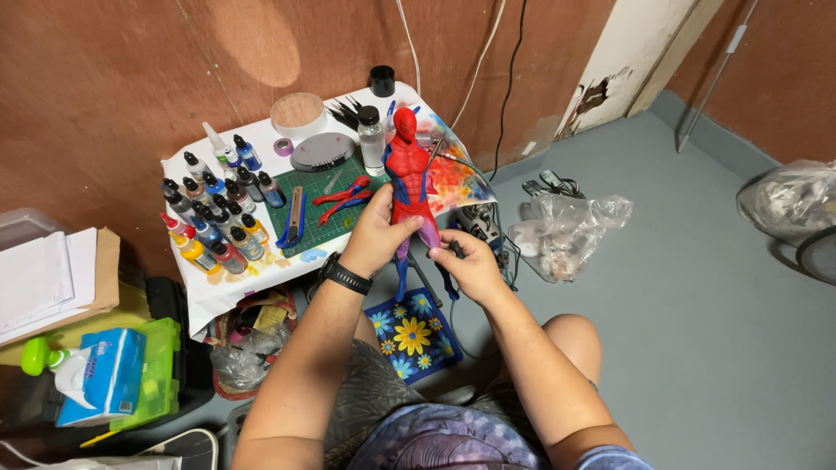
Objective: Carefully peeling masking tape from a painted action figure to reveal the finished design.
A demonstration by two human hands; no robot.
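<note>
The person is sitting on the floor before a low desk covered in white paper and is holding a red and blue figure upright above the desk's near edge.

**Progress.** The torso and head of the figure are showing a full red coat with blue panels at the sides; the lower legs are showing blue and a purplish tone. Two detached limb parts, red and blue, are lying on the green cutting mat, apart from the figure, so assembly appears incomplete. Judging from this, base colour is largely on, while the loose parts and fine work are probably remaining.

**Left hand.** The left hand, with a black wristwatch, is wrapping around the figure's waist. The grip is closing on the figure, thumb across the front and fingers behind.

**Right hand.** The right hand is sitting just beside the figure's thigh. The grip is pinching a small dark tool between thumb and fingers; its tip is pointing toward the leg. Whether the tip is touching the leg cannot be told.

**Surroundings.** Rows of paint bottles are standing on the left part of the desk. A blue utility knife is lying on the mat. A flower-patterned cloth is lying below the hands.
</note>
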